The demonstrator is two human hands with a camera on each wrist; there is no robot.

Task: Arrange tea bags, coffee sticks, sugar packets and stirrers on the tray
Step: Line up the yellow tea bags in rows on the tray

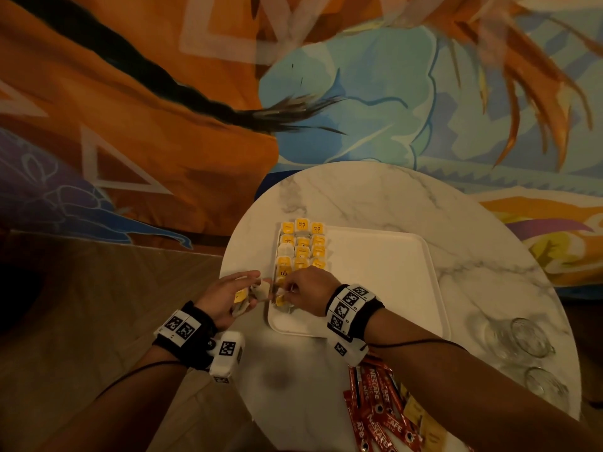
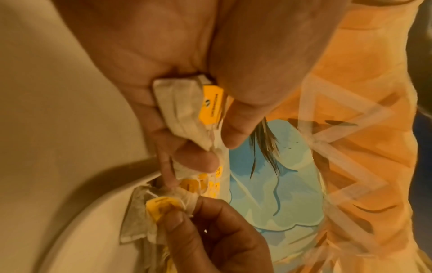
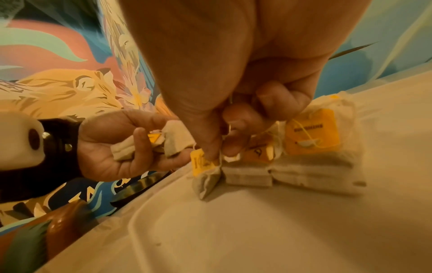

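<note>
The head camera looks down from high above the flat white plastic tray (image 1: pixel 375 256), while both wrist cameras sit very close, sharing its near-left corner.

Red coffee sticks (image 1: pixel 378 412): "NESCAFE" legible. Far-row yellow tea bag tags (image 1: pixel 301 224): "RELAX". Tag nearer the hands (image 1: pixel 283 273): "TEA".

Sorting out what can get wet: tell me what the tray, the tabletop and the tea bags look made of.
Tray: seemingly plastic or melamine; matte off-white, rounded moulded rim.
Tabletop: marble or a marble-look laminate; white, grey veins, slight sheen. Cannot tell which.
Tea bags: thin, creased filter paper, with yellow printed card tags on string; the one in the right hand shows dark contents through the paper.
</note>
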